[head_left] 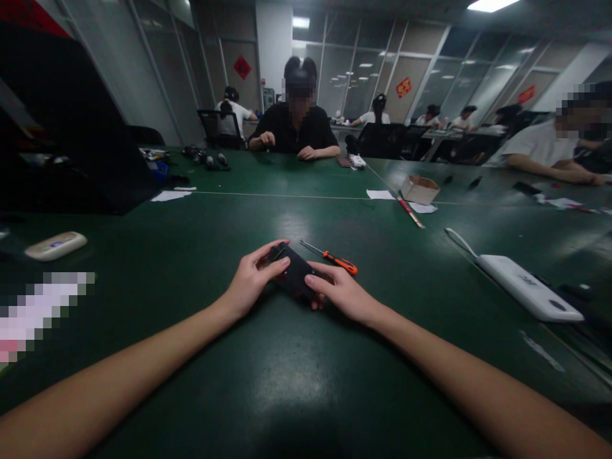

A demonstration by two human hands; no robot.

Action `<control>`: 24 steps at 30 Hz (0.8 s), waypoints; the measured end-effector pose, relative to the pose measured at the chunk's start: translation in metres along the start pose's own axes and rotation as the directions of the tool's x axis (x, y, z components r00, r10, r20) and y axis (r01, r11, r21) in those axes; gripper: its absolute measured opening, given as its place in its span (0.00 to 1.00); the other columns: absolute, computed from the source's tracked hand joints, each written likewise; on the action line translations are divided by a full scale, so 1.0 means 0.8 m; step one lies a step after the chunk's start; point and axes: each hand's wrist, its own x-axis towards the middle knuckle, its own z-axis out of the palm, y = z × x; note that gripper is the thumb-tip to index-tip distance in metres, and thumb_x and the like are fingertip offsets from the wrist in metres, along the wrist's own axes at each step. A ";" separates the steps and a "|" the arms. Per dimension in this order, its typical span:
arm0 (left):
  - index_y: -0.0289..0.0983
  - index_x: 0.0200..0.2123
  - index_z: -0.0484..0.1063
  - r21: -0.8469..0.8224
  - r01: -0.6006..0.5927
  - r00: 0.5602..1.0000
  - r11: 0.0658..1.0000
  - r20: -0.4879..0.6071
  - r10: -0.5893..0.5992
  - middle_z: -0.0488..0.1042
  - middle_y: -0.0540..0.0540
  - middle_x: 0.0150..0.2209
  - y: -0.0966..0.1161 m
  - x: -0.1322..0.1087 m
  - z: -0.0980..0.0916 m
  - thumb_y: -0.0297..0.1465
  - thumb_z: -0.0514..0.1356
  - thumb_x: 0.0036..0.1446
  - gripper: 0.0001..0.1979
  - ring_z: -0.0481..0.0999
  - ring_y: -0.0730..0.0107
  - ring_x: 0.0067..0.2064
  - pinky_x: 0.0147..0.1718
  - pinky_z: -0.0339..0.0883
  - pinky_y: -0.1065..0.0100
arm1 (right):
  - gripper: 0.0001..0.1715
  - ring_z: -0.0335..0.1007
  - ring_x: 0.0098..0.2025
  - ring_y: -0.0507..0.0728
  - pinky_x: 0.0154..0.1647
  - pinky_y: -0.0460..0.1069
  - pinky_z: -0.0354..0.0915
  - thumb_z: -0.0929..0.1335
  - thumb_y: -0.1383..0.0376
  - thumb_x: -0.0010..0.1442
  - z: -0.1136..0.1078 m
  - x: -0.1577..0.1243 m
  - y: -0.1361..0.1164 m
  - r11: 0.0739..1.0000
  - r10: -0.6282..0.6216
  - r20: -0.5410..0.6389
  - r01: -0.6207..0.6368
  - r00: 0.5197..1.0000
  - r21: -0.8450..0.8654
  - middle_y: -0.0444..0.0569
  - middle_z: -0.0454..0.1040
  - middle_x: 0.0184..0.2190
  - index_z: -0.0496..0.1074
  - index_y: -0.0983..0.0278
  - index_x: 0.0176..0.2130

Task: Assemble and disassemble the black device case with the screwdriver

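Note:
Both my hands hold one small, flat, black rectangular device [297,271] over the green table, tilted with its broad face toward me; its exact kind I cannot make out. My left hand [251,277] grips its upper left end, thumb on the face and fingers behind. At the lower right end, my right hand [342,290] has its thumb on the face, with fingertips showing beneath the edge. Just beyond the device lies a screwdriver [340,261] with an orange and black handle, its thin shaft pointing left. Neither hand touches it.
On the green table [296,395], a white power bank [528,287] with a cable lies right. An off-white oval item [56,246] sits left, near a large black panel [71,121]. Farther back are a small cardboard box [419,189] and papers [381,194]. A person [299,124] sits opposite.

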 end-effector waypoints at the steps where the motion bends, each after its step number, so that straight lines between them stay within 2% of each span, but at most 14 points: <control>1: 0.37 0.58 0.70 -0.007 0.006 1.000 1.000 -0.005 -0.006 0.75 0.41 0.49 0.000 0.001 0.001 0.40 0.67 0.54 0.30 0.76 0.57 0.48 0.48 0.70 0.60 | 0.30 0.69 0.24 0.49 0.24 0.45 0.63 0.67 0.52 0.64 0.001 0.000 0.001 1.000 0.004 -0.007 -0.004 1.000 0.006 0.48 0.77 0.33 0.69 0.65 0.58; 4: 0.39 0.64 0.61 -0.097 0.047 0.999 0.994 -0.014 -0.049 0.75 0.40 0.50 -0.001 0.002 0.007 0.39 0.68 0.52 0.38 0.76 0.57 0.50 0.51 0.69 0.58 | 0.32 0.69 0.24 0.49 0.24 0.45 0.63 0.68 0.52 0.63 0.005 0.001 0.006 1.000 0.012 -0.053 -0.011 0.998 0.022 0.46 0.75 0.32 0.66 0.66 0.60; 7: 0.38 0.65 0.56 -0.181 0.101 0.995 0.978 0.040 -0.095 0.76 0.38 0.51 -0.003 0.002 0.010 0.36 0.71 0.49 0.43 0.76 0.55 0.51 0.54 0.66 0.54 | 0.34 0.68 0.25 0.49 0.24 0.45 0.62 0.68 0.53 0.63 0.011 0.000 0.008 1.000 -0.026 -0.058 0.026 0.998 0.004 0.44 0.73 0.32 0.63 0.63 0.63; 9: 0.37 0.63 0.60 -0.173 0.105 0.993 0.979 0.068 -0.094 0.76 0.37 0.51 -0.004 0.001 0.010 0.36 0.71 0.49 0.40 0.76 0.53 0.51 0.55 0.65 0.52 | 0.34 0.68 0.25 0.49 0.26 0.45 0.63 0.68 0.54 0.63 0.015 0.000 0.008 0.999 -0.042 -0.048 0.041 0.998 -0.015 0.43 0.72 0.32 0.62 0.62 0.64; 13: 0.36 0.56 0.67 -0.091 0.043 0.998 0.995 0.055 -0.038 0.77 0.38 0.49 -0.002 -0.002 0.008 0.37 0.70 0.51 0.30 0.77 0.53 0.51 0.55 0.65 0.52 | 0.34 0.69 0.28 0.50 0.28 0.46 0.64 0.70 0.57 0.61 0.015 0.002 0.001 1.000 0.001 -0.041 0.000 0.999 0.028 0.44 0.72 0.33 0.63 0.64 0.63; 16: 0.35 0.51 0.68 -0.023 0.011 0.999 1.000 0.044 -0.010 0.79 0.39 0.45 0.003 -0.003 0.010 0.37 0.71 0.48 0.28 0.78 0.53 0.49 0.53 0.67 0.54 | 0.31 0.72 0.37 0.52 0.38 0.47 0.68 0.74 0.61 0.56 0.011 0.005 -0.005 0.995 0.033 -0.010 -0.032 0.999 0.099 0.46 0.75 0.37 0.69 0.65 0.57; 19: 0.35 0.51 0.68 0.016 -0.007 1.000 1.000 0.008 0.007 0.80 0.39 0.43 0.007 -0.003 0.016 0.37 0.72 0.47 0.30 0.79 0.55 0.46 0.51 0.69 0.55 | 0.28 0.74 0.42 0.55 0.45 0.50 0.68 0.75 0.62 0.53 0.008 0.008 -0.008 0.990 0.056 0.040 -0.060 0.998 0.124 0.48 0.78 0.41 0.73 0.65 0.52; 24: 0.37 0.61 0.56 -0.080 -0.006 0.999 0.997 -0.046 0.002 0.80 0.40 0.45 0.001 -0.002 0.025 0.36 0.71 0.48 0.41 0.79 0.57 0.47 0.52 0.69 0.56 | 0.29 0.75 0.37 0.55 0.43 0.52 0.70 0.77 0.58 0.51 0.008 0.012 -0.003 0.984 0.078 -0.043 -0.070 0.996 0.164 0.48 0.79 0.36 0.75 0.67 0.50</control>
